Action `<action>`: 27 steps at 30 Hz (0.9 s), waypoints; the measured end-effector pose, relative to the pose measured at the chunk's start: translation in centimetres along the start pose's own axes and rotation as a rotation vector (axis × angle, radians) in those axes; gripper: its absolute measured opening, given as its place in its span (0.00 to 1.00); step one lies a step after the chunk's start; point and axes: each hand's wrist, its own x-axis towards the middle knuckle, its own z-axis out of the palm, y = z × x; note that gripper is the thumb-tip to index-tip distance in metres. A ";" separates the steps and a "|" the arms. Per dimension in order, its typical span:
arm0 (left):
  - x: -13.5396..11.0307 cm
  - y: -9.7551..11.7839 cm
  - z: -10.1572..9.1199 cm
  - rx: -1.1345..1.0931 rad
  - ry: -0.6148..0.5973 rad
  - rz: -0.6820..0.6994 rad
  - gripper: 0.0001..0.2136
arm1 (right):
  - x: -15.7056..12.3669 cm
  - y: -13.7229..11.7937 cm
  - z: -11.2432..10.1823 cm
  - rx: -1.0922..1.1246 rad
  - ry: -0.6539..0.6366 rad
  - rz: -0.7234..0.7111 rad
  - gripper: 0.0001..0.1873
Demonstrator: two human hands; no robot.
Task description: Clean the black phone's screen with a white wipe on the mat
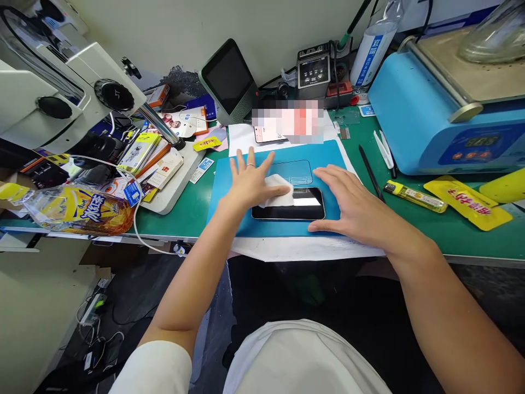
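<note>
A smartphone (pixel 305 212) with a dark, glossy screen lies flat on a blue mat (pixel 268 229). My left hand (pixel 249 185) is over the phone's left end, fingers spread, its thumb across a white wipe (pixel 283 198). The wipe covers part of the screen and partly hides under that hand. At the phone's right end my right hand (pixel 350 200) is open, thumb and fingers apart, with nothing visible between them. Just behind the phone, a clear rectangular sheet (pixel 297 169) with rounded corners rests on the mat.
Behind the mat stand a second phone (pixel 268 135), a dark-screened device (pixel 229 74) and a soldering station (pixel 314 71). A blue heating machine (pixel 435 126), tweezers (pixel 384 149) and a black pen (pixel 370 171) are on the right. A microscope (pixel 82 93) and a tea bottle (pixel 90 210) occupy the left.
</note>
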 end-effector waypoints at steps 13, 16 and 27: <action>-2.2 3.1 1.7 0.013 -0.076 0.186 0.44 | -0.1 0.2 0.3 0.023 0.025 -0.013 0.62; -3.7 0.8 1.0 0.036 -0.095 0.139 0.46 | -0.2 0.2 0.3 0.027 0.011 0.002 0.63; -0.7 5.1 2.1 0.078 -0.021 0.185 0.40 | 0.0 0.1 0.3 0.032 0.015 -0.020 0.62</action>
